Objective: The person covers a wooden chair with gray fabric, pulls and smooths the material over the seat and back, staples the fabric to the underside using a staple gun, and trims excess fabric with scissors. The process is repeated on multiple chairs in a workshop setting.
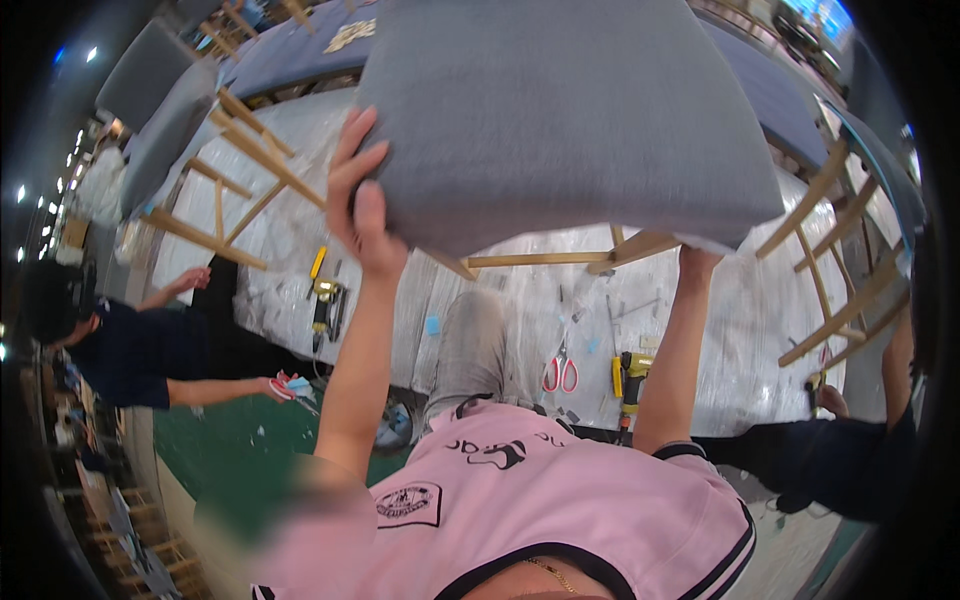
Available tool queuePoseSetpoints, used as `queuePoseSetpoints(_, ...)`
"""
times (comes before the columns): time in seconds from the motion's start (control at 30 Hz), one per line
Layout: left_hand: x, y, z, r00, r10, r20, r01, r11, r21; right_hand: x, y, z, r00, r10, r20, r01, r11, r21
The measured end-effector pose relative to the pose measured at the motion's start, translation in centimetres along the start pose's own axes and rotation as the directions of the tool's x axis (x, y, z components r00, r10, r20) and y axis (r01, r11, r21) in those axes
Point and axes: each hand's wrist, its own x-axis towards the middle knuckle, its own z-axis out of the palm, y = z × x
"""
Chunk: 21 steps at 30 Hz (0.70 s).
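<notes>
A grey upholstered chair [570, 130] with pale wooden legs is held up in front of me, its padded seat filling the upper middle of the view. My left hand [365, 200] grips the left edge of the seat, thumb and fingers spread along the fabric. Under the right front corner, my right hand [697, 262] holds the chair from below; its fingers are hidden behind the cushion and the leg. Beneath the chair, red-handled scissors [562, 372] and a yellow-black staple gun [630, 382] lie on the plastic-covered table [400, 325].
Another staple gun [327, 305] lies at left beside a grey chair [170, 115]. A co-worker [130, 345] on the left holds red-handled scissors [284, 388]. At right, a second co-worker [850, 455] is beside a chair with wooden legs [825, 265]. Blue padding [290, 50] lies behind.
</notes>
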Motion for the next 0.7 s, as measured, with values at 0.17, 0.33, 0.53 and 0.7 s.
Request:
queuePoseSetpoints(0.17,-1.1,-2.1,-1.2,0.992,-0.066,-0.110,0.051,0.989,-0.138,-6.2,-2.4,0.2,0.998,0.065,-0.002,-0.058,0.901,0.430)
queuePoseSetpoints(0.33,3.7,-7.2,0.7,0.933,-0.335,-0.134,0.347,0.934,0.084,-10.8,-2.2,5.9,0.988,-0.086,-0.127,0.025,0.906,-0.422)
queuePoseSetpoints(0.53,9.3,-6.5,11.6,0.900,-0.050,0.434,-0.082,0.957,0.279,-8.4,-2.1,11.6,0.991,-0.082,-0.107,0.035,0.922,-0.386)
queuePoseSetpoints(0.7,11.7,-9.1,15.8,0.809,-0.157,0.567,-0.128,0.894,0.430,-7.8,-4.5,16.0,0.981,0.179,0.074,-0.144,0.929,-0.340)
